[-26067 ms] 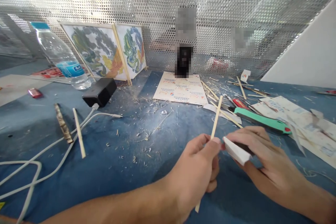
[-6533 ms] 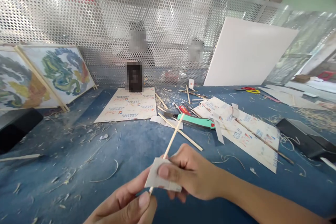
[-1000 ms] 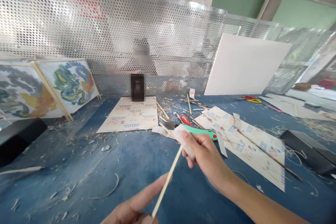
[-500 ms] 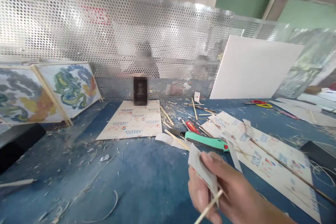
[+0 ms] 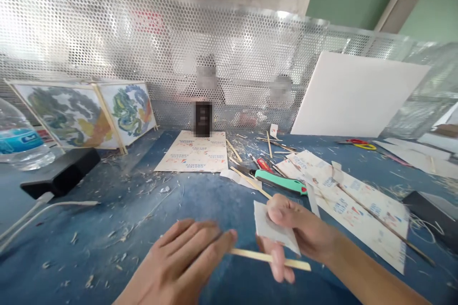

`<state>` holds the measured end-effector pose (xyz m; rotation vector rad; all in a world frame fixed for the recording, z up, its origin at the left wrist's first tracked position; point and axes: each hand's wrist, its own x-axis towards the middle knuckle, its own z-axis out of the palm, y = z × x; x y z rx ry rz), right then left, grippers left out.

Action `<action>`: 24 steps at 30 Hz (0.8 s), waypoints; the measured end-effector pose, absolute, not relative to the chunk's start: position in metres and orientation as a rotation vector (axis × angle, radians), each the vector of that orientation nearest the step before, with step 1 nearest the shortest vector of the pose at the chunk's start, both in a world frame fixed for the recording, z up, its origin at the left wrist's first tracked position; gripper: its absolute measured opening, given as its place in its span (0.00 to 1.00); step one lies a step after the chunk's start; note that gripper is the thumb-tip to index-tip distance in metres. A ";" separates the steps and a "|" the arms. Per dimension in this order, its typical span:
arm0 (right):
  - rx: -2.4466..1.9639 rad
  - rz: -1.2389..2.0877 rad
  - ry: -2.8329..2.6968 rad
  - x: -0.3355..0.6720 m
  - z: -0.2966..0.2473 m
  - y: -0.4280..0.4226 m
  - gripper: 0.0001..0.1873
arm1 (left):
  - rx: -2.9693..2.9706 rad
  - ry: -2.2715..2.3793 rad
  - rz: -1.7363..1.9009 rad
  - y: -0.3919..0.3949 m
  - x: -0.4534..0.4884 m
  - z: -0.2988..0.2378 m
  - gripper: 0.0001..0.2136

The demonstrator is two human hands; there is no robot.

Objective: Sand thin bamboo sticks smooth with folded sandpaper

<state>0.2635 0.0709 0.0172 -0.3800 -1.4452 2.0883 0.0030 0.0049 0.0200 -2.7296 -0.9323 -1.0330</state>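
A folded piece of sandpaper (image 5: 275,224), pale backing outward, is pinched between thumb and fingers of my right hand (image 5: 304,226). Just below it, a thin wooden strip (image 5: 255,255) passes across the fingers of that hand, its free end sticking out to the right. My left hand (image 5: 186,257), back upward, is closed over the strip's other end, which its fingers hide. Both hands are above the blue tabletop (image 5: 214,205). Beyond the right hand lies a green-handled knife (image 5: 282,183).
Sandpaper sheets (image 5: 193,152) lie ahead and to the right. A painted panel frame (image 5: 71,114), a black box (image 5: 62,174) with a white cable and a plastic bottle (image 5: 21,140) stand left. Scissors (image 5: 361,144) and a white board (image 5: 358,95) are at the back right. Shavings litter the table.
My left hand has come into view and onto the wooden strip, which now lies more level. The view has turned left, bringing in the bottle and cable. The sandpaper stays in my right hand.
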 end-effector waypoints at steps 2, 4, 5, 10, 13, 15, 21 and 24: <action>-0.444 1.927 -1.429 0.258 0.016 0.070 0.36 | -2.420 -1.032 -1.162 0.003 0.004 0.021 0.24; -0.505 1.734 -1.488 0.254 0.019 0.068 0.33 | -2.287 -1.162 -1.355 0.000 0.007 0.024 0.17; -0.513 1.652 -1.542 0.253 0.021 0.067 0.31 | -2.374 -1.248 -1.414 -0.002 0.009 0.026 0.12; -0.485 1.477 -1.844 0.247 0.025 0.056 0.31 | -3.026 -2.179 -1.580 0.003 0.015 0.032 0.14; -0.470 1.490 -1.982 0.242 0.022 0.049 0.35 | -3.035 -2.471 -1.801 0.010 0.015 0.034 0.22; -0.479 1.513 -2.054 0.240 0.018 0.047 0.37 | -3.039 -2.512 -1.828 0.013 0.014 0.034 0.22; -0.549 1.629 -2.093 0.239 0.011 0.047 0.35 | -3.171 -2.384 -2.080 0.012 0.014 0.029 0.15; -0.658 1.531 -1.931 0.240 0.016 0.049 0.33 | -3.279 -2.480 -2.071 0.007 0.017 0.031 0.17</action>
